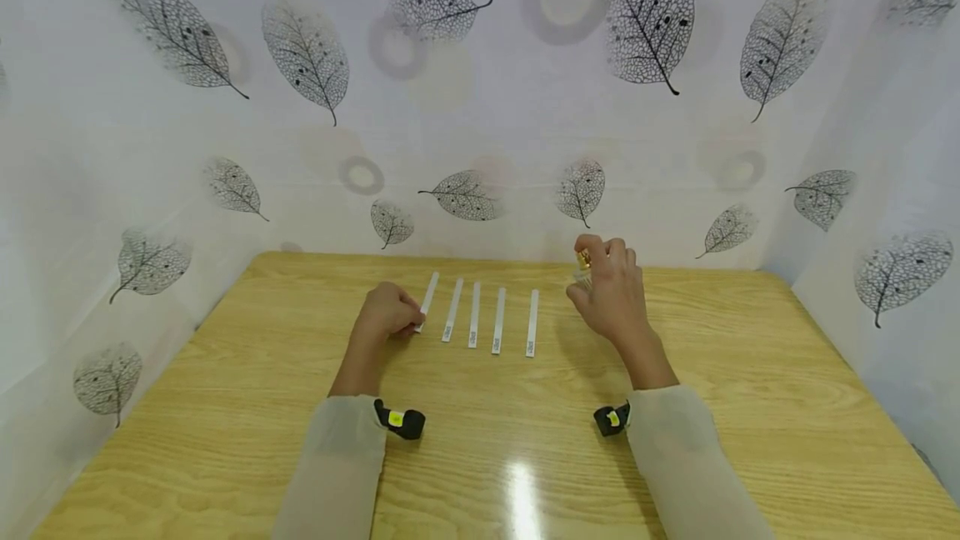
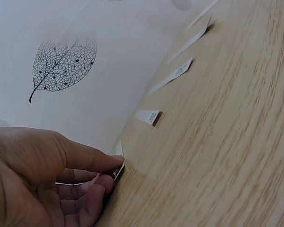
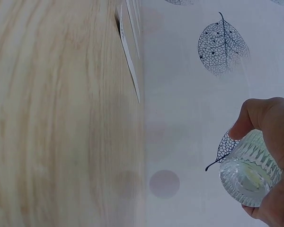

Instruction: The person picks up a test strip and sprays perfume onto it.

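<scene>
Four narrow white paper strips [image 1: 475, 315], each with dark print at its near end, form a row on the yellowish wood-grain bench [image 1: 480, 440]; the row's widest gap precedes its rightmost strip. Just left of the row, the left hand [image 1: 386, 312] pinches the near end of a fifth white paper strip [image 1: 430, 292] between thumb and fingers. Right of the row, the right hand [image 1: 618, 298] grasps a clear ribbed glass bottle [image 3: 248, 175] with a gold-coloured top [image 1: 583, 259]; the bottle is held off the bench, its round base visible in the right wrist view. Beyond the row stands a white backdrop [image 1: 480, 123] printed with dark skeleton leaves. Nearer the person than the row, a black device [image 1: 406, 423] sits at the left sleeve cuff.
</scene>
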`<move>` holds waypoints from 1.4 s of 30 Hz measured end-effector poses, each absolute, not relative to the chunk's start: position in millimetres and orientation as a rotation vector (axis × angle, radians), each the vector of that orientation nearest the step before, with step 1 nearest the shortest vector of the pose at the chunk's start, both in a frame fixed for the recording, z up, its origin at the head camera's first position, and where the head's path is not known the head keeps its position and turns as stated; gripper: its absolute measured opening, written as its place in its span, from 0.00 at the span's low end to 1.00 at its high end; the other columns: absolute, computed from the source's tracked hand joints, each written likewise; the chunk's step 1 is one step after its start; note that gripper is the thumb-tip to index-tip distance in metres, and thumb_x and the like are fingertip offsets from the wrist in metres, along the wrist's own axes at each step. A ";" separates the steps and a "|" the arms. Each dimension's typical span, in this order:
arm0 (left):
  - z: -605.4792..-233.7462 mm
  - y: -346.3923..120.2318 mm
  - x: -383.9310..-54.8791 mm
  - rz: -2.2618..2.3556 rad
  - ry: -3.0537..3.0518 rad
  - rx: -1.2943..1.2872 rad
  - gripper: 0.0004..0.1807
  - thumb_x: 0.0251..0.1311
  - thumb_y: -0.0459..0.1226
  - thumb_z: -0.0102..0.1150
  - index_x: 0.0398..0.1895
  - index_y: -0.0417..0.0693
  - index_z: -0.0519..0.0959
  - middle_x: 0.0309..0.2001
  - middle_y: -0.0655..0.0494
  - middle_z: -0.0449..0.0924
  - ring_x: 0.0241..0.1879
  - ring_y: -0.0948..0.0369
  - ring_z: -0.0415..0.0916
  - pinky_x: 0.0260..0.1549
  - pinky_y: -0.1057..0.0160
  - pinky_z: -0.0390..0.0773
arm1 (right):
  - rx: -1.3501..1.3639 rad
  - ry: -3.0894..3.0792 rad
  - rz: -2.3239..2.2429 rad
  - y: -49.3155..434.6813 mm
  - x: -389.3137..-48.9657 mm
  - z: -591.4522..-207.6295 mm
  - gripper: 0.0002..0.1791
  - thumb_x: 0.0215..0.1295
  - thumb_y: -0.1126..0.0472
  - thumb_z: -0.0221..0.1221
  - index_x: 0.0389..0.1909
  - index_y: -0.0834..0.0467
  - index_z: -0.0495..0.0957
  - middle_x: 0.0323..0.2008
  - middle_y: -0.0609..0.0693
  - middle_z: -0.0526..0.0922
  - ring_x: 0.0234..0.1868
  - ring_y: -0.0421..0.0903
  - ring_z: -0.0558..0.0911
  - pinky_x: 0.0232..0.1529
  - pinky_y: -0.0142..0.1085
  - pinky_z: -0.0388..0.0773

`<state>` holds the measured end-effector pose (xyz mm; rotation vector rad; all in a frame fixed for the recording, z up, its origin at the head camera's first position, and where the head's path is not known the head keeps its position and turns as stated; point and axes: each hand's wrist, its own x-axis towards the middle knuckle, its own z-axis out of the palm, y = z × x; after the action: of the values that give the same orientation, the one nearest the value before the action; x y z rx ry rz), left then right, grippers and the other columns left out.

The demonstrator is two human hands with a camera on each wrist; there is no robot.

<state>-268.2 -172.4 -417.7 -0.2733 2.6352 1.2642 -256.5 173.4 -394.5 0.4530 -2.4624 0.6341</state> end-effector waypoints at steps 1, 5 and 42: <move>-417.8 -172.6 -268.0 1.260 2.640 -0.272 0.07 0.59 0.30 0.70 0.38 0.33 0.85 0.26 0.50 0.83 0.22 0.63 0.77 0.22 0.69 0.78 | 0.453 -2.464 0.634 173.3 -256.5 -394.3 0.32 0.56 0.68 0.67 0.58 0.51 0.63 0.43 0.63 0.69 0.38 0.61 0.67 0.32 0.49 0.62; -417.3 -173.5 -267.3 1.259 2.652 -0.261 0.07 0.59 0.31 0.71 0.36 0.33 0.86 0.24 0.51 0.82 0.22 0.62 0.76 0.22 0.68 0.77 | 0.450 -2.476 0.634 173.1 -256.8 -394.4 0.32 0.56 0.68 0.67 0.58 0.51 0.63 0.44 0.63 0.68 0.38 0.61 0.67 0.33 0.50 0.62; -415.6 -142.3 -265.3 1.094 2.595 -0.078 0.12 0.52 0.38 0.80 0.21 0.41 0.86 0.18 0.53 0.81 0.18 0.61 0.76 0.21 0.67 0.75 | 0.450 -2.501 0.661 175.0 -257.1 -393.1 0.31 0.55 0.67 0.66 0.58 0.49 0.63 0.44 0.62 0.69 0.39 0.60 0.68 0.34 0.49 0.63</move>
<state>-265.3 -142.3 -415.6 -0.0775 2.5950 1.0935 -257.1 175.0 -393.1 0.4498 -2.5012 0.6605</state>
